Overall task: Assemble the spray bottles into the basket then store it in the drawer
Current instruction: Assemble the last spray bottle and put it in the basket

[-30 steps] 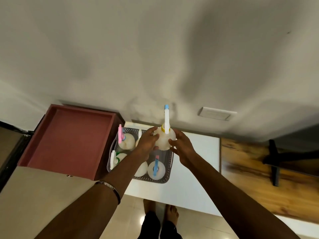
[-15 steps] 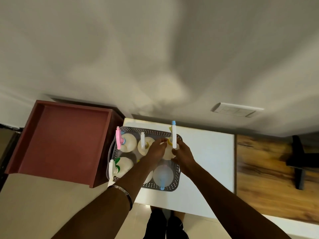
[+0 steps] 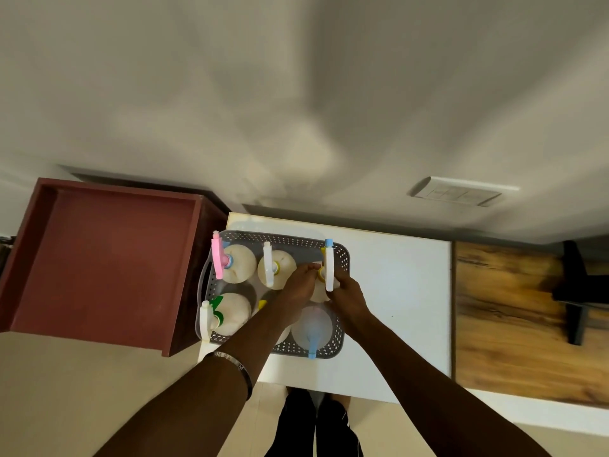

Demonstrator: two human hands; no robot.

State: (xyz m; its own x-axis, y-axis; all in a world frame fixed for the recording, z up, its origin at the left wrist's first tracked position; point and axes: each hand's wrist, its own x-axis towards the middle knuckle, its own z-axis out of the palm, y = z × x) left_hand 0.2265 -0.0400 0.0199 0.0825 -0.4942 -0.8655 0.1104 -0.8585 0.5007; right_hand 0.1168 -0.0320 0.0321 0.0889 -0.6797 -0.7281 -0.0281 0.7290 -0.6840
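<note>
Lowered since a second ago, the upright spray bottle (image 3: 324, 282) sits in the basket (image 3: 341, 258) at 2 o'clock, left hand (image 3: 298, 286) and right hand (image 3: 346, 296) both clasping it.

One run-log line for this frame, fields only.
stage: seating bottle | both hands: left hand, right hand on blue-tipped spray bottle | place: grey basket, far right slot | drawer: open

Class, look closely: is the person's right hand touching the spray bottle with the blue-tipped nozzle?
Touching. The head view shows the right hand wrapped against the blue-tipped spray bottle, no gap visible.
</note>
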